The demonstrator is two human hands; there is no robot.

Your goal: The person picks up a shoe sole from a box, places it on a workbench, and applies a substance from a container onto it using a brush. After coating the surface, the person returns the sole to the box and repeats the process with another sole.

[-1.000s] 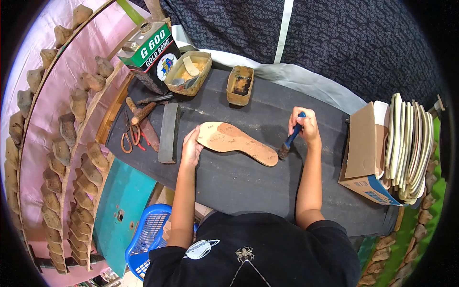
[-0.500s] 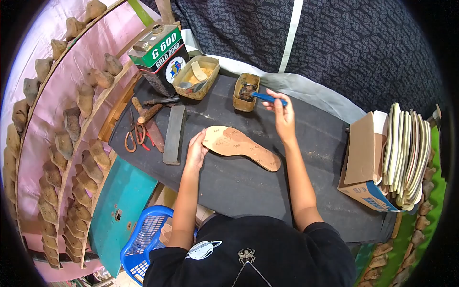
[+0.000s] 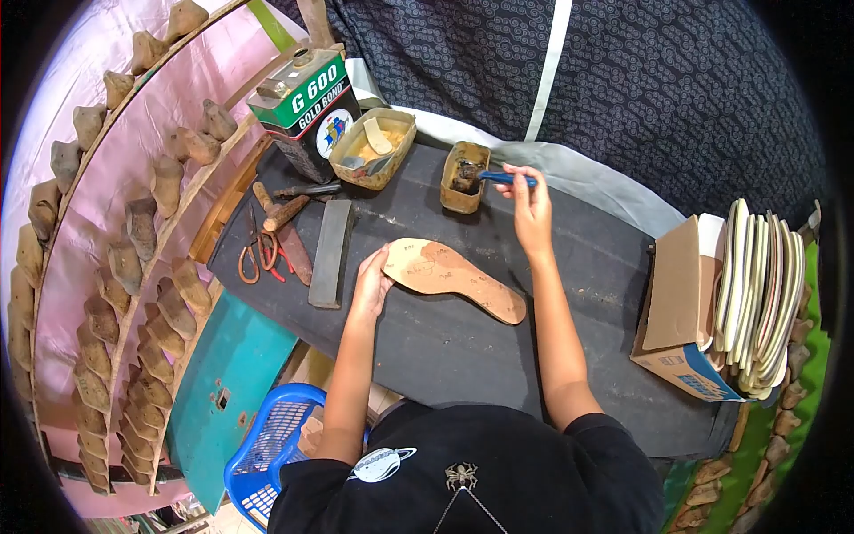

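Note:
My left hand [image 3: 372, 283] is closed on the left, wider end of a tan shoe insole [image 3: 463, 278], held over the dark worktable. A darker brown patch and small handwritten marks show on the insole's upper face. My right hand [image 3: 531, 209] pinches the blue handle of a brush [image 3: 509, 179]. The brush's tip reaches into a small, stained rectangular tub [image 3: 460, 201] with dark residue inside, and its bristles are hard to make out.
Left of the insole lie a grey rectangular block [image 3: 332, 254], a hammer [image 3: 286, 212] and scissors [image 3: 258, 249]. Behind stand a glue can [image 3: 307, 116] and a larger tub [image 3: 384, 169]. A cardboard box [image 3: 672, 311] of stacked soles [image 3: 756, 294] stands right.
The brush tip has shifted within the small tub, and its handle now lies flatter. My left hand still holds the insole; the whole view has shifted slightly.

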